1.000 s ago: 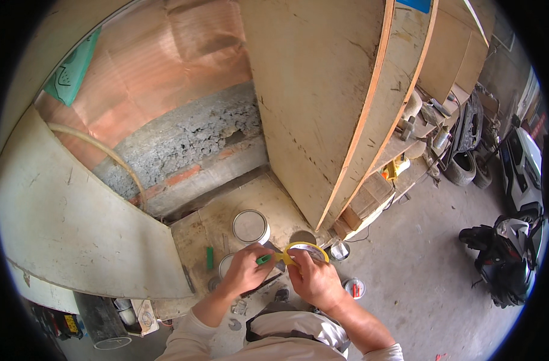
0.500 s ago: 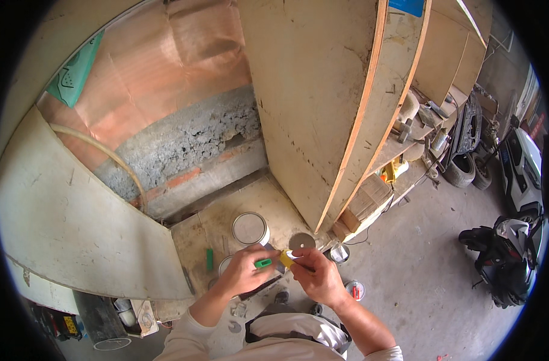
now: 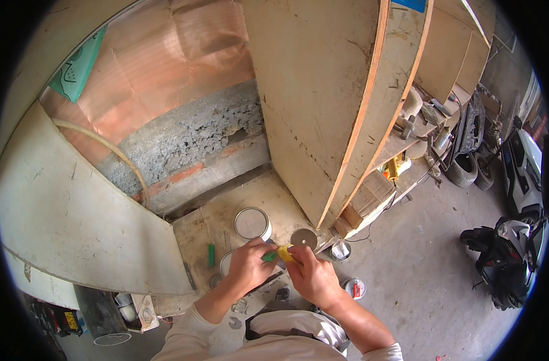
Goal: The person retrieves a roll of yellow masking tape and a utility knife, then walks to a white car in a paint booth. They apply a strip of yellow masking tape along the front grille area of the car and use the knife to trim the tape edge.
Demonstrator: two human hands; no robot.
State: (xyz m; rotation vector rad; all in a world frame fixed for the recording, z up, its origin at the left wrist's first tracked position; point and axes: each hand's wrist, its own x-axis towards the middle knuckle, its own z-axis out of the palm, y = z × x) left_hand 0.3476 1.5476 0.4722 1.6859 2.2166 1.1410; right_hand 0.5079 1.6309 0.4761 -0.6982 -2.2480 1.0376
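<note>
Close together in front of my body, both hands are closed. In my left hand [image 3: 245, 265] is a green-handled tool [image 3: 269, 256]; its working end is hidden. My right hand [image 3: 316, 278] grips a yellow tool [image 3: 284, 253], its kind unclear, which meets the green handle's tip. Beyond the hands, on a worn board, stands a white lidded can [image 3: 252, 220]. A second can [image 3: 226, 263] is partly covered by my left hand. Right of the first can lies a grey disc [image 3: 303, 238] with a centre hole. A small green object [image 3: 211, 256] lies farther left.
To the right, an open tin [image 3: 340, 250] and another tin with a red item [image 3: 354, 288] stand low down. A tall wooden panel [image 3: 313, 108] rises ahead, a curved pale panel [image 3: 88, 204] at left. Tools crowd a shelf [image 3: 395, 144]; a scooter [image 3: 509, 246] stands far right.
My hands have drawn slightly closer together, and the right hand has turned around the yellow tool. Less of the green handle shows. The whole view has shifted slightly.
</note>
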